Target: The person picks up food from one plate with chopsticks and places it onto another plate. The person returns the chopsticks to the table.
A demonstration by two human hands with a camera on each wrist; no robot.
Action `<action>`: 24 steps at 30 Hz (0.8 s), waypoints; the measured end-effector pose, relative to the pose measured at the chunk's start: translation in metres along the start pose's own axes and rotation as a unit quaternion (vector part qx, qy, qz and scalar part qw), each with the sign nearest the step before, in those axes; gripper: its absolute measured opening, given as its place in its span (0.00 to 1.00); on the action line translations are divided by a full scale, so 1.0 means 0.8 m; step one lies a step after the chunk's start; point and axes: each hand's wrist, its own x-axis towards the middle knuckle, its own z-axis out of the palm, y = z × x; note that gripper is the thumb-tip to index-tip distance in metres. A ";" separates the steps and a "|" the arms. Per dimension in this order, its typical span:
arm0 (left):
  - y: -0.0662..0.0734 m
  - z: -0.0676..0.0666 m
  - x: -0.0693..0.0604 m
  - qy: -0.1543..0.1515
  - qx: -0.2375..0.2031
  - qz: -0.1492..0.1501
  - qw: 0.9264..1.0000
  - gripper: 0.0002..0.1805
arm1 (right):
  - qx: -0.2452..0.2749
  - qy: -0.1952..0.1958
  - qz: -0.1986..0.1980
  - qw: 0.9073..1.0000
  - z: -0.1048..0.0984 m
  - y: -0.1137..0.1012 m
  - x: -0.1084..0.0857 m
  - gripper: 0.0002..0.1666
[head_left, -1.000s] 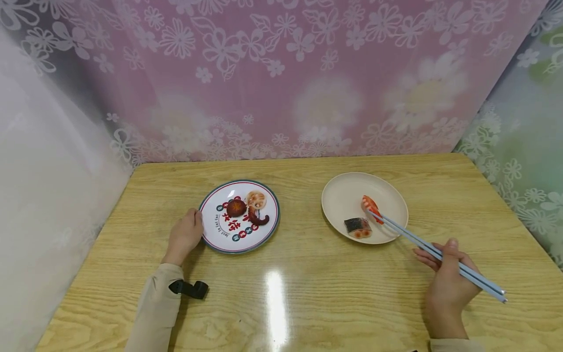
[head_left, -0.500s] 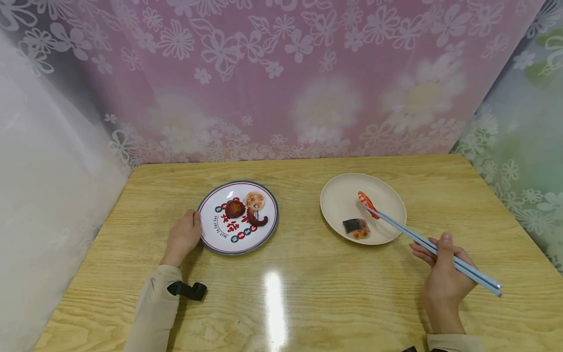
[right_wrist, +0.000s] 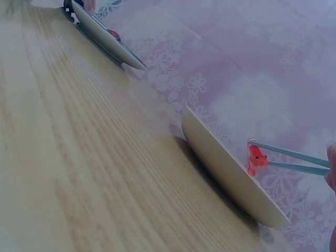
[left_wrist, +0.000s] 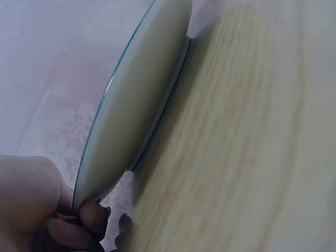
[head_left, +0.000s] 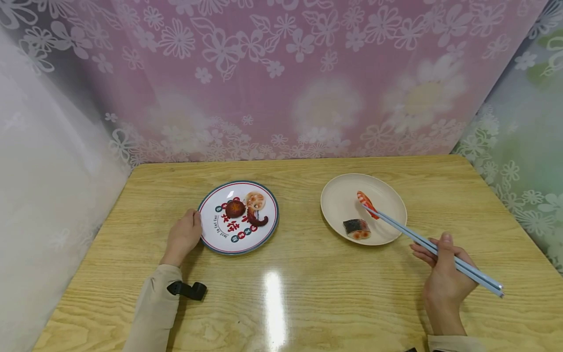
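Observation:
My left hand (head_left: 184, 236) pinches the left rim of a patterned white plate (head_left: 211, 233), thumb above and fingers below in the left wrist view. On that plate lie a brown mushroom piece (head_left: 235, 209), a pale lotus-like slice (head_left: 255, 200) and a dark red curled piece (head_left: 257, 218). My right hand (head_left: 448, 278) holds light blue chopsticks (head_left: 422, 240), their tips at a red and white shrimp-like piece (head_left: 367, 204) over the beige plate (head_left: 338, 195). In the right wrist view the piece (right_wrist: 256, 156) sits between both tips. A dark-topped piece (head_left: 357, 228) lies near the beige plate's front edge.
Both plates stand on a wooden table (head_left: 303, 274), with bare wood between them. A pink floral curtain (head_left: 281, 98) hangs behind the table, and pale cloths hang at both sides. A black strap (head_left: 188, 290) is on the left wrist.
The shrimp-like piece has shifted slightly up and left with the chopsticks, farther from the dark-topped piece. My right hand has moved slightly the same way. My left hand keeps its grip on the rim.

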 end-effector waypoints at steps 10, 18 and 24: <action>0.000 0.001 0.001 0.001 0.002 -0.005 1.000 0.20 | -0.025 -0.012 0.002 1.000 0.021 -0.011 -0.008 0.24; 0.001 0.000 -0.001 0.003 0.001 -0.003 1.000 0.20 | -0.025 -0.008 0.017 1.000 0.030 -0.012 -0.010 0.21; 0.002 -0.001 -0.003 0.001 0.001 0.002 1.000 0.20 | -0.017 -0.021 0.008 1.000 0.032 -0.010 -0.011 0.24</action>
